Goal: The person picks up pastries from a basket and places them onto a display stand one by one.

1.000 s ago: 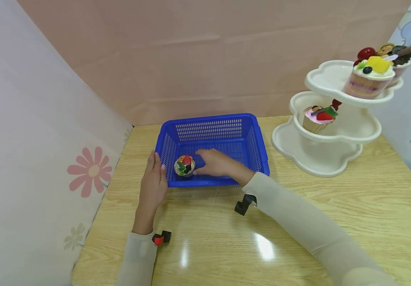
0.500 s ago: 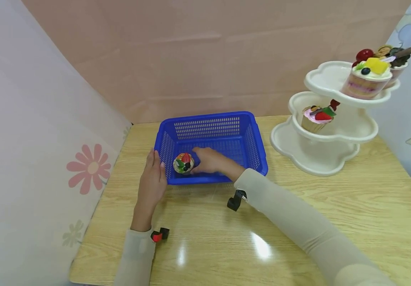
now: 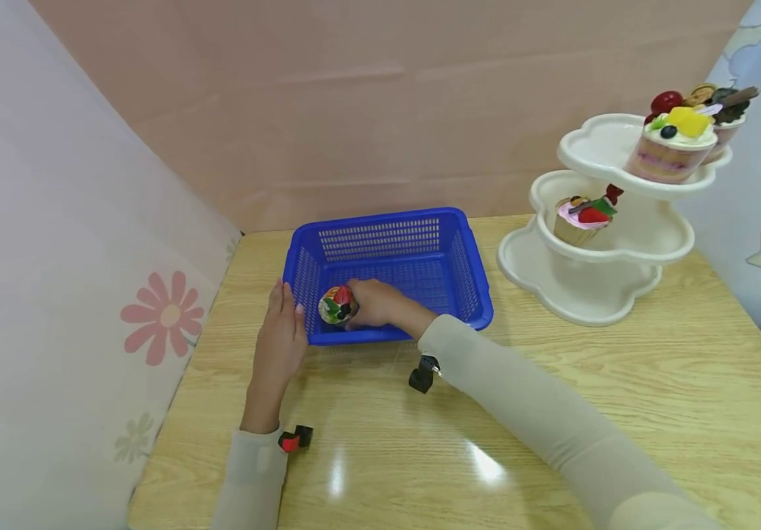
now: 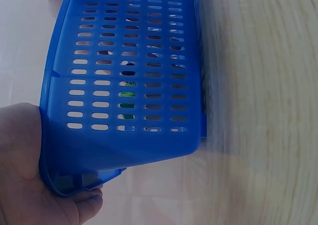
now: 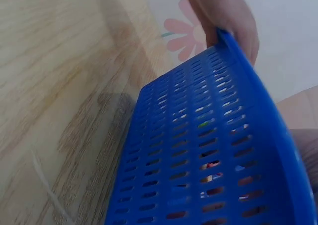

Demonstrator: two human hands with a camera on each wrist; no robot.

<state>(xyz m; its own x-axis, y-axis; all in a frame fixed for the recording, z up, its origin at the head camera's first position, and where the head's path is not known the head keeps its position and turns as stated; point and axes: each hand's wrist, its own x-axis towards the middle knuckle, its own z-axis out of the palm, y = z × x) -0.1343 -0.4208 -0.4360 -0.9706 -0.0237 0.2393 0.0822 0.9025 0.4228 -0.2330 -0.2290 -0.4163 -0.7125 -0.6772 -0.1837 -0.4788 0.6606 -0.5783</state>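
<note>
a blue basket (image 3: 387, 272) is seen on the wooden table (image 3: 553, 412), and everything else is placed relative to it. a toy cupcake (image 3: 337, 305) (topped with red, green and dark bits) sits inside the basket, in its near left corner. the cupcake is gripped by the right hand (image 3: 375, 302), which reaches over the basket's near rim with fingers curled round the cupcake's right side. the left hand (image 3: 280, 338) is laid against the outside of the basket's near left corner, fingers straight and pressed flat on the wall; nothing is enclosed by it. in the left wrist view the palm (image 4: 25, 175) is seen touching that corner of the basket (image 4: 124, 76), and green specks of the cupcake show through the slots. in the right wrist view the basket wall (image 5: 198, 160) fills the frame, with the left hand's fingers (image 5: 228, 16) at its far rim; the right hand's own grasp cannot be made out there.

to the right of the basket, well apart from it, a cream three-tier stand (image 3: 592, 287) is set. one cupcake (image 3: 582, 217) rests on its middle tier and two more (image 3: 675, 143) on the top tier. a pink flower (image 3: 162, 316) is printed on the white panel left of the basket.
</note>
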